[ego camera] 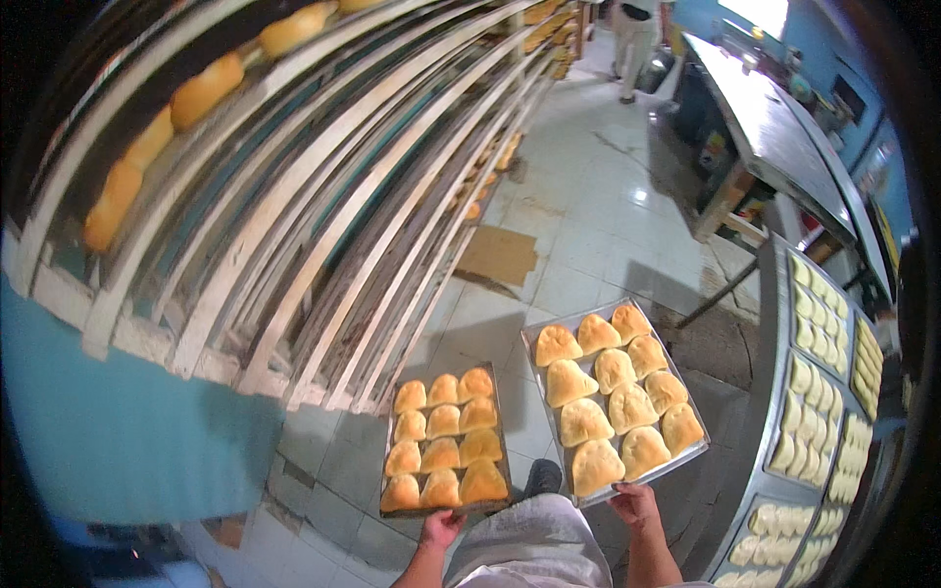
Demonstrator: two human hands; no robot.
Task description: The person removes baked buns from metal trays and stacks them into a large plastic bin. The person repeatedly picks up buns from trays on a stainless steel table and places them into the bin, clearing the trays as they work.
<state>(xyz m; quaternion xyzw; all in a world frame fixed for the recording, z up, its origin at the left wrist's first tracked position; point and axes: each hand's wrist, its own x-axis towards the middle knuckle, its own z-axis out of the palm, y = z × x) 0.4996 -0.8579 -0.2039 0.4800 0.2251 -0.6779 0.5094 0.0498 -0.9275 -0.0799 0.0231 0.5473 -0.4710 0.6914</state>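
My left hand [442, 528] grips the near edge of a dark metal baking tray [445, 512], which carries rows of golden baked bread rolls [441, 453]. In my right hand [634, 504] is the near edge of a shinier metal tray [698, 450] with larger baked rolls [612, 373] in rows. Both trays are held out over the floor side by side, apart from each other, the right one turned at an angle. The fingers under the trays are mostly hidden.
A tall slatted wooden rack [294, 323] with bread loaves [206, 90] fills the left. At right, a metal surface [764, 411] bears trays of pale dough pieces [820, 316]. Beyond stand a metal-topped table [779, 140] and a person [632, 44]. Flat cardboard [498, 255] lies on the tiled floor.
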